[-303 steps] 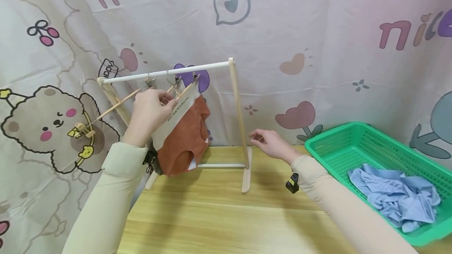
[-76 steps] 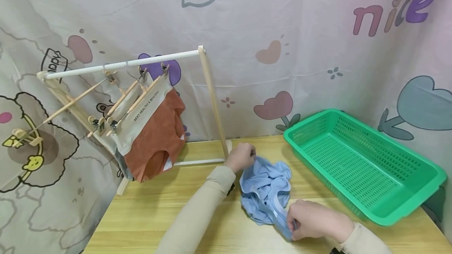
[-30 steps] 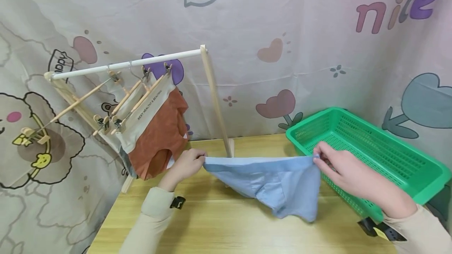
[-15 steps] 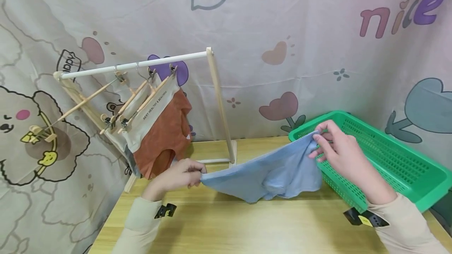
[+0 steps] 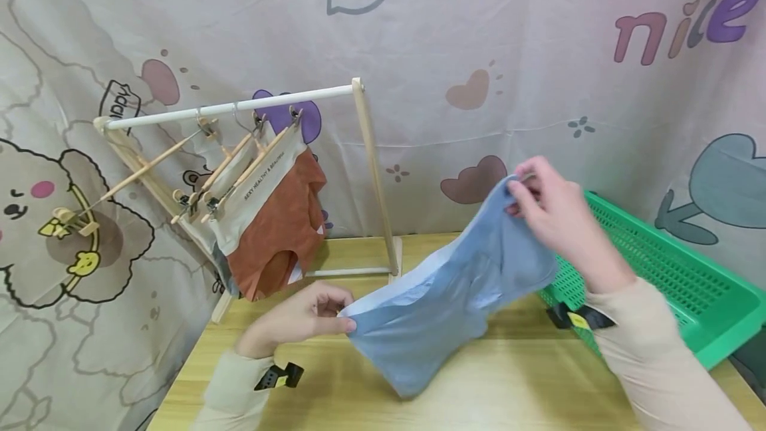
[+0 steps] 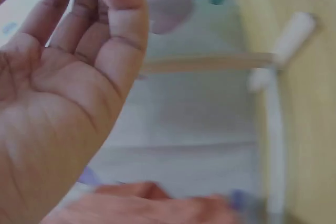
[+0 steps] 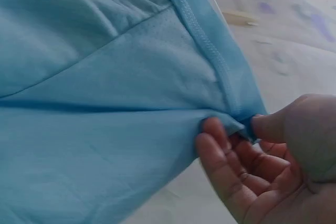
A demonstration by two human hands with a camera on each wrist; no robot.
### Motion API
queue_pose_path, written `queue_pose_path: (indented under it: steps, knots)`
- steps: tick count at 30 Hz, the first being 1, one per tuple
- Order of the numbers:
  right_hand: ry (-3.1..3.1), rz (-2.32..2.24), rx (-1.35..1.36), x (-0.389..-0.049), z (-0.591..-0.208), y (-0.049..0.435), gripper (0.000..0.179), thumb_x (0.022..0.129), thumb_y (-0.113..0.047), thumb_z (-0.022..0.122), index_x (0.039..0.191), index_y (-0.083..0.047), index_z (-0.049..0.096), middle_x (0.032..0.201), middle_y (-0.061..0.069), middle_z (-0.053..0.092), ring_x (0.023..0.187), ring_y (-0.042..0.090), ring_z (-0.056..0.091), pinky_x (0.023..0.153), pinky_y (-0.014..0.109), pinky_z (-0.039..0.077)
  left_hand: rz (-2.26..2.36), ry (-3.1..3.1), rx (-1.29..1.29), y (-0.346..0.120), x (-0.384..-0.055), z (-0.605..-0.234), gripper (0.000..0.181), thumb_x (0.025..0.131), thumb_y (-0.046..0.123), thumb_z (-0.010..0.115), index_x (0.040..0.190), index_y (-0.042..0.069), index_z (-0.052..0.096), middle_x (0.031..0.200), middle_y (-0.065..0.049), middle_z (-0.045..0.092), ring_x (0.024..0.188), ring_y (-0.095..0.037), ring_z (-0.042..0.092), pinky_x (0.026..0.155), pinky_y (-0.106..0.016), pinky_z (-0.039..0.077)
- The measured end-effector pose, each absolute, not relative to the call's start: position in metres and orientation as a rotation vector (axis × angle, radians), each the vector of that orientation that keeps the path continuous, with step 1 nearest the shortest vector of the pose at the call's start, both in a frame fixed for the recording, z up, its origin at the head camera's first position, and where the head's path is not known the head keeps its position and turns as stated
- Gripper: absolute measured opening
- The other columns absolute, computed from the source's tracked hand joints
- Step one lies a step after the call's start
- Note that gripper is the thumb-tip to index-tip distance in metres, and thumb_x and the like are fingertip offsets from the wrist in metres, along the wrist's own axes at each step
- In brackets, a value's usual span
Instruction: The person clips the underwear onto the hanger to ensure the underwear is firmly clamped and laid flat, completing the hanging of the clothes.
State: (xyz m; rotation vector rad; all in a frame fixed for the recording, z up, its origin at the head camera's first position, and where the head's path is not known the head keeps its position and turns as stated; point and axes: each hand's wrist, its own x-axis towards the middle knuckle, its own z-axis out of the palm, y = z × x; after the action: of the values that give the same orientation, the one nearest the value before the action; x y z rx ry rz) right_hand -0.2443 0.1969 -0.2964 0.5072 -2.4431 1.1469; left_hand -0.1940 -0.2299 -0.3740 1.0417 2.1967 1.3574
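A pair of light blue underpants hangs stretched between both hands above the table, its waistband slanting up to the right. My left hand pinches the lower left end of the waistband between thumb and fingers. Higher up, my right hand pinches the other end. In the right wrist view the thumb and fingers of the right hand grip a corner of the blue fabric. Only a scrap of blue shows at the fingertips of the left hand in the left wrist view.
On the left stands a small rack with a white rail. Orange underpants with a pale waistband hang there from a clip hanger, a second garment behind them. A bare hanger hangs further left. A green basket stands at the right.
The blue underpants came out of the basket, lay on the table, then were lifted and stretched. Over the last half second the right hand rose and the left sank slightly, tilting the waistband.
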Motion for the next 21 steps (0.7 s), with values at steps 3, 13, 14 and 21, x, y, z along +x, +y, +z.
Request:
queue_pose_path:
  steps: [3, 13, 14, 21]
  knots:
    - [-2.513, 1.185, 0.563, -0.277, -0.314, 0.167, 0.014, 0.112, -0.011, 0.055, 0.120, 0.000, 0.054, 0.108, 0.025, 0.077, 0.087, 0.030, 0.080, 0.079, 0.034, 0.066, 1.425, 2.145, 0.851, -0.240, -0.199, -0.404, 0.014, 0.104, 0.005, 0.067, 0.093, -0.004, 0.066, 0.076, -0.003, 0.059, 0.071, -0.002, 0.057, 0.064, -0.021, 0.052]
    - [-2.940, 1.055, 0.790, -0.326, -0.420, 0.124, 0.038, 0.108, -0.012, 0.062, 0.142, 0.003, 0.055, 0.141, 0.030, 0.064, 0.132, 0.048, 0.063, 0.108, 0.058, 0.055, 1.130, 2.588, 0.389, -0.243, -0.191, -0.467, 0.032, 0.100, 0.011, 0.073, 0.079, -0.004, 0.055, 0.067, 0.004, 0.053, 0.063, -0.011, 0.062, 0.058, -0.025, 0.048]
    - [-2.972, 1.027, 0.801, -0.322, -0.427, 0.125, 0.035, 0.107, -0.011, 0.063, 0.139, 0.004, 0.058, 0.138, 0.029, 0.066, 0.130, 0.047, 0.064, 0.108, 0.058, 0.055, 1.052, 2.677, 0.386, -0.240, -0.189, -0.468, 0.031, 0.098, 0.011, 0.076, 0.080, -0.002, 0.055, 0.068, 0.004, 0.054, 0.064, -0.010, 0.059, 0.058, -0.025, 0.047]
    - [-3.135, 0.821, 0.825, -0.285, -0.458, 0.133, 0.043, 0.101, -0.015, 0.073, 0.136, 0.009, 0.062, 0.137, 0.030, 0.068, 0.130, 0.047, 0.065, 0.112, 0.059, 0.052, 0.511, 3.068, 0.723, -0.205, -0.174, -0.467, 0.037, 0.083, 0.011, 0.090, 0.116, 0.009, 0.073, 0.113, -0.008, 0.072, 0.099, -0.022, 0.070, 0.084, -0.040, 0.062]
